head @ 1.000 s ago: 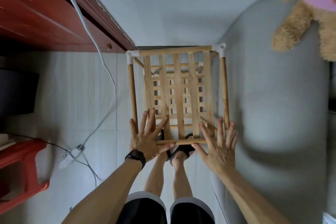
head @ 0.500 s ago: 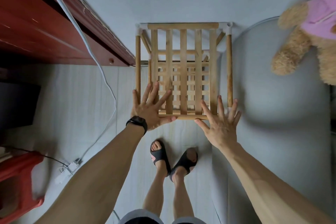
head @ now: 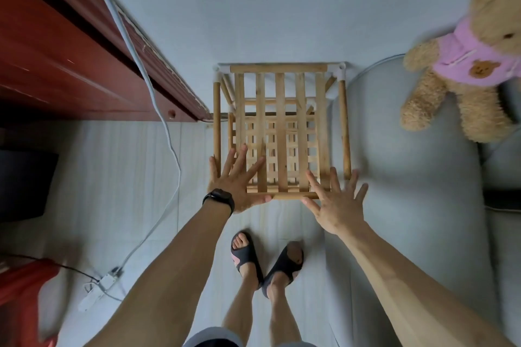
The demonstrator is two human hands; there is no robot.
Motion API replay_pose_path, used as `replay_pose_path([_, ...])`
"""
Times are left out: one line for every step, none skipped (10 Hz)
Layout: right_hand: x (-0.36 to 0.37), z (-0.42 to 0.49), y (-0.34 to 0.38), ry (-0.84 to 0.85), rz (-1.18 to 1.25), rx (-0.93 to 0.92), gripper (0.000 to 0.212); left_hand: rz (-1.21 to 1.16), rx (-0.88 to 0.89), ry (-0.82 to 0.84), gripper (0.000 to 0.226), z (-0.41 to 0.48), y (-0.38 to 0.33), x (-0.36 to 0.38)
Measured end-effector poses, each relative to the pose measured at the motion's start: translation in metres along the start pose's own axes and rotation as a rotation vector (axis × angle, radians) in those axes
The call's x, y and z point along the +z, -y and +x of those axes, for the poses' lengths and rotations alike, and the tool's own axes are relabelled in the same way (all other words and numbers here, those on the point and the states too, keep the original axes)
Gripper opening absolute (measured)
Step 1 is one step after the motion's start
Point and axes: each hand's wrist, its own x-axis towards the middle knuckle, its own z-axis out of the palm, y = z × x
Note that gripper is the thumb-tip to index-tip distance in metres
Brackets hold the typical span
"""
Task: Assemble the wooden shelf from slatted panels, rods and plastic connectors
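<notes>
The shelf point(head: 282, 132) stands on the floor point(head: 112, 177) against the far wall point(head: 282, 8), squeezed between a red cabinet point(head: 70, 51) on the left and a grey sofa point(head: 408, 177) on the right. It's seen from straight above, so it's mostly the top panel point(head: 300, 110), five slats running near to far. Through the gaps you can see more slatted panels lower down in the frame, their slats crossing into a grid. Rods run round the top edge, with white connectors point(head: 341, 70) showing at the two far corners. The near corners are hidden under the hands.

The left hand point(head: 236, 180), with a black watch point(head: 218, 200) on its wrist, lies flat on the near left corner. Its fingers are straight and spread over the slats, and its thumb sits by the near rod point(head: 290, 196). The right hand point(head: 335, 205) is over the near right corner, also fully spread and gripping nothing. Its forefinger lies across the slats, but whether the palm actually presses down, I can't tell.

Two feet in black sandals point(head: 245, 253) stand on the floor just near of the shelf. A teddy point(head: 462, 70) in a pink top sits on the sofa, far right. A white cable point(head: 158, 110) runs down past the cabinet to a power strip point(head: 98, 290) on the floor, near left, and something red point(head: 22, 304) and blurry fills the near left corner.
</notes>
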Motion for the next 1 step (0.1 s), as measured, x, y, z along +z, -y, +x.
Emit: replay_pose_path([-0.0195, -0.0277, 0.0026, 0.022, 0.031, -0.038, 0.061, -0.005, 0.022, 0.019, 0.083, -0.0204, -0.0029, -0.0070])
